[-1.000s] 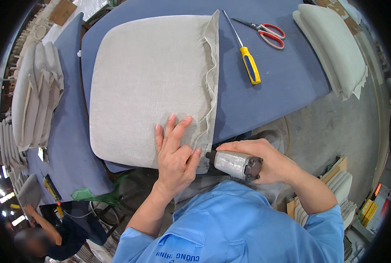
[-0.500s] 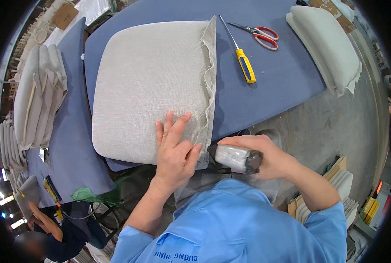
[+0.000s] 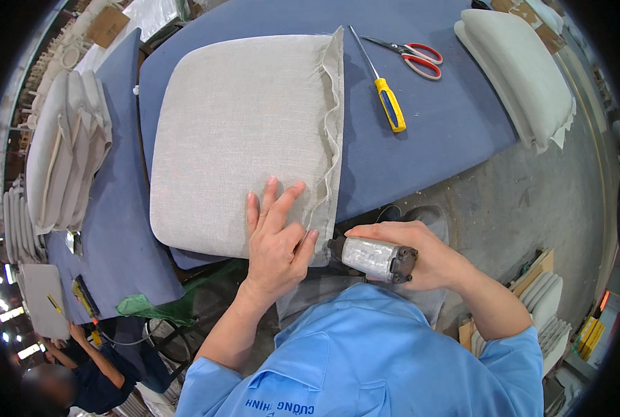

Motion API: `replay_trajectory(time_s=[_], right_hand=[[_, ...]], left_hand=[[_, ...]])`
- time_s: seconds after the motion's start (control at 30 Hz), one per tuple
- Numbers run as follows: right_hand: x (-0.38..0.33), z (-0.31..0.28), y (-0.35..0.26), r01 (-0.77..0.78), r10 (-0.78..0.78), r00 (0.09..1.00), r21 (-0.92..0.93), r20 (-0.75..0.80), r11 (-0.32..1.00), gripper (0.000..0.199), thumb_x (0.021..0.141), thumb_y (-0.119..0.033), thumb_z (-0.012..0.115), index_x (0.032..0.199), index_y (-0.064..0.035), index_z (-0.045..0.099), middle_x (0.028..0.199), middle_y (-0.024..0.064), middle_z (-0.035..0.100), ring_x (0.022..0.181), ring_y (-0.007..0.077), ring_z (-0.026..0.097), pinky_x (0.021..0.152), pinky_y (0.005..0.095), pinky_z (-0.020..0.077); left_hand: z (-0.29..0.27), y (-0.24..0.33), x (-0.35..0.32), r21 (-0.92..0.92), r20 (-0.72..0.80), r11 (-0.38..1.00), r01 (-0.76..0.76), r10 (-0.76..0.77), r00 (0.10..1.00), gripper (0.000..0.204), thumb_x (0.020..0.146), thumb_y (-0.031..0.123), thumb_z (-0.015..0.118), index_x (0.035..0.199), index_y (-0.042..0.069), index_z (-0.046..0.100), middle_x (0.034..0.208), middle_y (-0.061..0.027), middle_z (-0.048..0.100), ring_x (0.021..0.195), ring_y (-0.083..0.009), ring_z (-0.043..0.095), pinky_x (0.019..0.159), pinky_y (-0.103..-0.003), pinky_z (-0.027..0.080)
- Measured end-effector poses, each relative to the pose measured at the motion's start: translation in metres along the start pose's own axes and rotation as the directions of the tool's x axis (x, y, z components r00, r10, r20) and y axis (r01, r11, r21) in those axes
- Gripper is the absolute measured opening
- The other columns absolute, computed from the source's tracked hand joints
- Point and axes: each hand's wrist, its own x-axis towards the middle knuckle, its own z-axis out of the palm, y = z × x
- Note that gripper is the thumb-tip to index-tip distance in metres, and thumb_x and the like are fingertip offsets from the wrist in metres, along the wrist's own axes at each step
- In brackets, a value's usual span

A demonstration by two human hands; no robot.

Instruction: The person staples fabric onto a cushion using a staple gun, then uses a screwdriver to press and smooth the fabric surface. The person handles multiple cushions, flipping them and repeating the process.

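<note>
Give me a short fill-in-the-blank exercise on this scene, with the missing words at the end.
The person's ____ hand rests on the pale cushion.
The silver tool is gripped in the ____ hand.
The screwdriver has a blue and ____ handle.
By colour, the scissors lie on a ____ surface.
Missing words: left; right; yellow; blue.

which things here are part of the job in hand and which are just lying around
Likely part of the job:
pale cushion, being touched
silver tool, held near the cushion's corner
blue table, under the cushion

Seemingly just lying about, untouched:
yellow-handled screwdriver
red-handled scissors
stacked cushions at right
</note>
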Motion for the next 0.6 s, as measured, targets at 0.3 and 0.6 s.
replay_trajectory(time_s=[0.3, 0.6], right_hand=[[0.012, 0.004, 0.002, -0.012, 0.013, 0.999, -0.051, 0.03, 0.999, 0.072, 0.077, -0.002, 0.08, 0.147, -0.0073, 0.063, 0.118, 0.0171, 0.076, 0.108, 0.0379, 0.075, 0.092, 0.0443, 0.0594], [0.016, -0.001, -0.008, -0.078, 0.085, 0.994, -0.094, 0.072, 0.993, 0.073, 0.077, -0.007, 0.082, 0.148, -0.0086, 0.062, 0.111, 0.0161, 0.076, 0.103, 0.0374, 0.075, 0.089, 0.0461, 0.0582]], left_hand=[[0.008, -0.008, -0.004, -0.051, -0.062, 0.998, -0.021, 0.018, 0.998, 0.032, 0.091, 0.01, 0.078, 0.066, 0.007, 0.058, 0.164, -0.0203, 0.054, 0.166, -0.0438, 0.028, 0.135, -0.059, 0.006], [0.011, -0.012, -0.004, -0.085, -0.102, 0.996, -0.018, 0.009, 0.995, 0.033, 0.09, 0.011, 0.079, 0.065, 0.007, 0.058, 0.164, -0.02, 0.054, 0.166, -0.0446, 0.027, 0.135, -0.058, 0.006]])
